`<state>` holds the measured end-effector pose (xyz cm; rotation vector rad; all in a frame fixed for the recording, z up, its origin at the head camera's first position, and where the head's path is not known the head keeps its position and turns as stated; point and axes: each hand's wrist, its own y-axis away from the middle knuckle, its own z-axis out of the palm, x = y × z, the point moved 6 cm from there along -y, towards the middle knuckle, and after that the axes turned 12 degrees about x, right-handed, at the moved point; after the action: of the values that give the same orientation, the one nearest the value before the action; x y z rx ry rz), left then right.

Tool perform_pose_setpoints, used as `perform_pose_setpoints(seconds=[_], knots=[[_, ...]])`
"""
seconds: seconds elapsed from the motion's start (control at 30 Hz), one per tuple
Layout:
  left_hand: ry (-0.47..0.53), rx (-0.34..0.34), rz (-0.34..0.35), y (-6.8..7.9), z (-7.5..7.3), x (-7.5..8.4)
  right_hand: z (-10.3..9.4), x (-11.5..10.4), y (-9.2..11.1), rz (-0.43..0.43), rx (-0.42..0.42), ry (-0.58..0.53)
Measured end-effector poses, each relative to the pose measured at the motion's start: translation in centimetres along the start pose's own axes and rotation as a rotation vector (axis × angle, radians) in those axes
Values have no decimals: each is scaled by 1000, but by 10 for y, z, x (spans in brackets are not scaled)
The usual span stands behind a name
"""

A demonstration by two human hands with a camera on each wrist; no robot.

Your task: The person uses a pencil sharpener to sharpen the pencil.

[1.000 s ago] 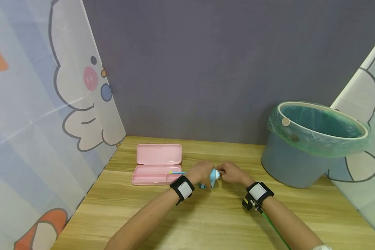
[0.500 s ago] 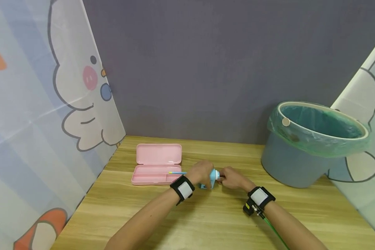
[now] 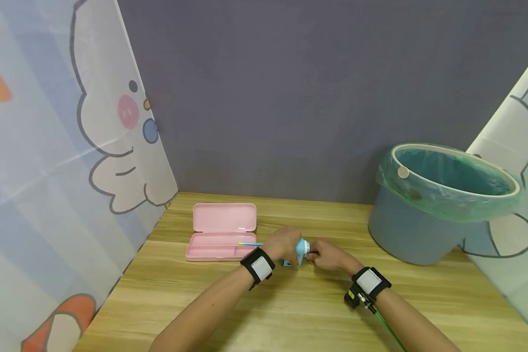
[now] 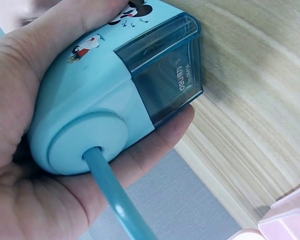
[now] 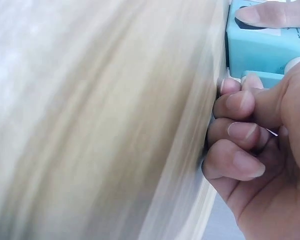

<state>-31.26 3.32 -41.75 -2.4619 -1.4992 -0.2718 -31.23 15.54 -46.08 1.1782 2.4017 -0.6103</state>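
Note:
My left hand [image 3: 283, 243] grips a light-blue pencil sharpener [image 4: 90, 97] on the wooden table, its thumb over the top and fingers around the far side. A blue pencil [image 4: 115, 195] sticks out of the hole in the sharpener's round front; in the head view it points left, over the pink pencil case [image 3: 224, 217]. A see-through shavings drawer [image 4: 165, 75] shows in the sharpener's side. At the opposite end my right hand [image 3: 327, 253] has its fingers curled around the crank handle [image 5: 274, 79], pinching it with the thumb. The curled fingers mostly hide the handle.
The pencil case lies with its lid back, left of the left hand. A grey bin [image 3: 405, 230] lined with a green bag stands at the back right. A dark wall [image 3: 273, 122] closes off the table's rear edge. Printed cloths [image 3: 48, 195] hang at the sides.
My right hand has shifted down towards me at the crank handle, its wrist swinging slightly right and lower. The left hand, sharpener and pencil hold their place.

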Motion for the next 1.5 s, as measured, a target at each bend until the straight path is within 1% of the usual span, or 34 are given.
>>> perform_pose_setpoints(seconds=[0.07, 0.27, 0.4, 0.57, 0.7, 0.83, 1.0, 1.2, 1.37, 1.5], knots=[[5, -1, 5, 0, 1, 1, 0, 0, 1, 0, 2, 7], [-6, -2, 9, -1, 3, 1, -1, -1, 5, -40, 21, 19], [-1, -2, 0, -1, 2, 0, 0, -2, 7, -20, 7, -11], [-5, -5, 1, 0, 2, 2, 2, -1, 11, 5, -15, -11], [-4, -10, 2, 2, 3, 3, 3, -1, 15, -24, -17, -23], [11, -13, -16, 2, 2, 3, 3, -3, 19, -50, -29, -48], [14, -4, -22, 1, 1, 0, 0, -11, 23, -40, -33, -83], [8, -10, -17, 0, 3, -3, -5, -24, 26, -61, -24, -101], [5, 1, -9, -1, 1, 0, -8, -25, 27, -49, -19, -110], [0, 4, 4, -2, 0, 0, -10, -22, 27, -20, -35, -121]])
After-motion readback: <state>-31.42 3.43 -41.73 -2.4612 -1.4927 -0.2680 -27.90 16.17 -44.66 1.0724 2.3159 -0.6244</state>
